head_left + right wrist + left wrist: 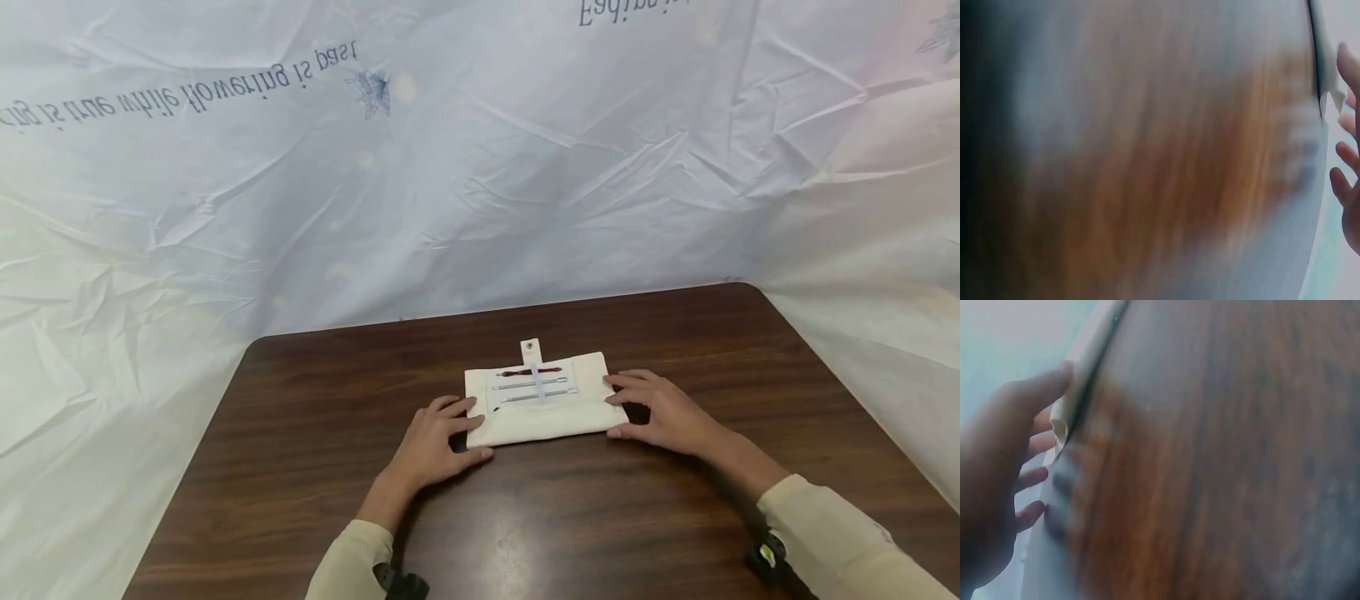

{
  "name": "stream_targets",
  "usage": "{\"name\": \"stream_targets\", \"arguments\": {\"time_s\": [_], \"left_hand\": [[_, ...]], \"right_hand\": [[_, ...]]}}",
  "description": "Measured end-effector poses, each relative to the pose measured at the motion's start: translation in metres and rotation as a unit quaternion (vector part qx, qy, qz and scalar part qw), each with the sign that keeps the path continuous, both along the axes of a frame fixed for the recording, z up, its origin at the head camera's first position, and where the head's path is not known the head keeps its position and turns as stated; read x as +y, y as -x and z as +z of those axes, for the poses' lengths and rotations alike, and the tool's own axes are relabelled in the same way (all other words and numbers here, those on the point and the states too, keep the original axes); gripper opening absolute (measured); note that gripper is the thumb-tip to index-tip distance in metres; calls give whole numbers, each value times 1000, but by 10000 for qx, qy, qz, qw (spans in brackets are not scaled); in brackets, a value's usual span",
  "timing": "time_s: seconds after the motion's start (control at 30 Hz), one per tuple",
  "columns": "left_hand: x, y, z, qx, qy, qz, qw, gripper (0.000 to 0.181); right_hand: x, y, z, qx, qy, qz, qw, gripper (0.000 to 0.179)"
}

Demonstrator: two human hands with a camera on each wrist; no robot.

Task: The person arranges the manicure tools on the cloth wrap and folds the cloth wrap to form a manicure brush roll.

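Observation:
A white cloth tool case lies on the table, its front part folded over in a thick band. A strap across its middle holds a red-and-dark slim tool and two silver metal tools. At the back edge a tab with a snap button sticks out. My left hand rests its fingertips on the left end, thumb at the front fold. On the opposite end, the fingertips of my right hand touch the edge, the thumb by the front corner. Both wrist views show the fingers spread beside the case's rolled edge.
The dark brown wooden table has rounded far corners. Behind and beside it hangs a wrinkled pale sheet with printed, inverted lettering. Dark wrist cameras sit under both cream sleeves.

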State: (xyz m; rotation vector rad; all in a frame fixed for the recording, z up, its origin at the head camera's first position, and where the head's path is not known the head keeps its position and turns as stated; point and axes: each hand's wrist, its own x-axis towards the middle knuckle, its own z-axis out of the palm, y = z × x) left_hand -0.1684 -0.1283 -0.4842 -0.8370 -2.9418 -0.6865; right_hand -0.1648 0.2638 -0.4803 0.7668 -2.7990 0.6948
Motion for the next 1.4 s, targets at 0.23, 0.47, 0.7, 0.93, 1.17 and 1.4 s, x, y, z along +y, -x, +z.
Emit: {"name": "stream_targets", "arguments": {"time_s": [0.23,0.47,0.7,0.93,1.17,1.4], "left_hand": [[2,3,-1,-281,-222,-1,9994,40],[7,2,-8,-404,-1444,492,9875,26],[20,6,-7,-574,-2491,1150,9599,15],[31,6,-4,54,-1335,1793,9747,35],[38,5,1,444,-991,2073,9722,24],[51,5,-4,1770,-900,356,9794,23]], "right_hand": [[2,7,-1,-687,-294,82,9972,33],[1,13,1,-937,694,-86,9931,26],[-6,17,4,-1934,1854,-262,9631,39],[-18,21,8,-1429,1148,-933,9786,43],[-18,23,8,-1346,582,-1056,9835,47],[-21,27,11,-1448,659,-956,9826,49]]}}
